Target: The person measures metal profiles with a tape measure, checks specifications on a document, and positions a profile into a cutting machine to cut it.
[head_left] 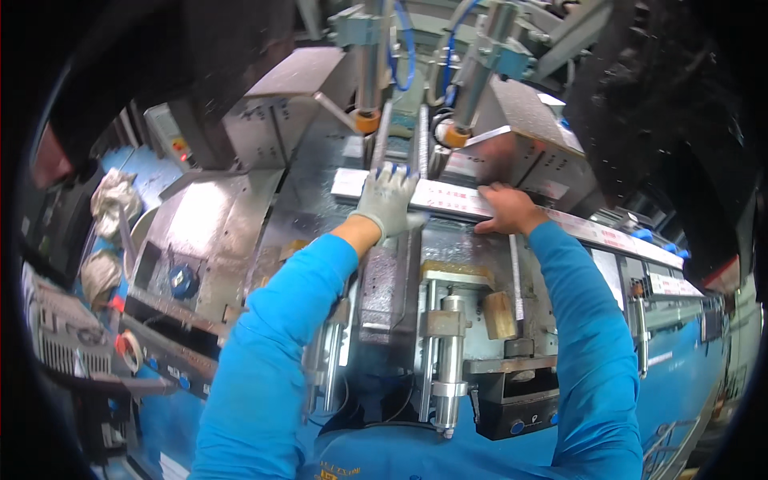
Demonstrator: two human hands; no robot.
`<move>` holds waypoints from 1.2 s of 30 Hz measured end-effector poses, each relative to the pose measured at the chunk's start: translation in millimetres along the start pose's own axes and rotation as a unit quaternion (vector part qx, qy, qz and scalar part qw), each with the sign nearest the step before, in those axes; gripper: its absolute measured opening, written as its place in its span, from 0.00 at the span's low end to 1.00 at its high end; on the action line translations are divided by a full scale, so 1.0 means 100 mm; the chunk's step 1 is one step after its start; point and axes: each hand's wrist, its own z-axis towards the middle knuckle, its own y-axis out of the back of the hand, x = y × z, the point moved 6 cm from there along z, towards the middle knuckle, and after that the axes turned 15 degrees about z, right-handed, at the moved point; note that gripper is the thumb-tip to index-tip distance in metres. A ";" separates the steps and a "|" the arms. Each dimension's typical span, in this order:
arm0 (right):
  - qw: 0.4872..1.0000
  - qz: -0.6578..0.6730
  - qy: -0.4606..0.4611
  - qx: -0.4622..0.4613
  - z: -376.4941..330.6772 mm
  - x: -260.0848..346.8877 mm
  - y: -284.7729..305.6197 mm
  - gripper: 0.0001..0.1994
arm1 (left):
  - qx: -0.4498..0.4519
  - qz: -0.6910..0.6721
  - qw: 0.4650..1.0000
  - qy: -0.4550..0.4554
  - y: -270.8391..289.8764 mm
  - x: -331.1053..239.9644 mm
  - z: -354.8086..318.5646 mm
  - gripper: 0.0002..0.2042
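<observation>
A long straight metal profile (448,197) with white, red-printed film lies across the machine bed, running from the middle toward the right. My left hand (387,200), in a pale glove with blue fingertips, grips it near its left end. The fingers reach over the far edge and the thumb points right on the near side. My bare right hand (512,210) holds the same profile farther right, thumb on the near side; some of its fingers are hidden.
Two upright cylinders with orange-tipped ends (367,122) (456,136) stand beyond the profile. Horizontal clamp cylinders (452,360) and a wooden block (500,315) sit nearer me. Metal housings (296,76) flank the bed. A blue-buttoned control box (518,418) is at front right.
</observation>
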 end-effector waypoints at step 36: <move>0.997 0.049 0.058 0.005 0.93 1.16 0.04 0.35 | 0.317 -0.132 0.903 0.258 -0.45 0.98 -0.74 0.28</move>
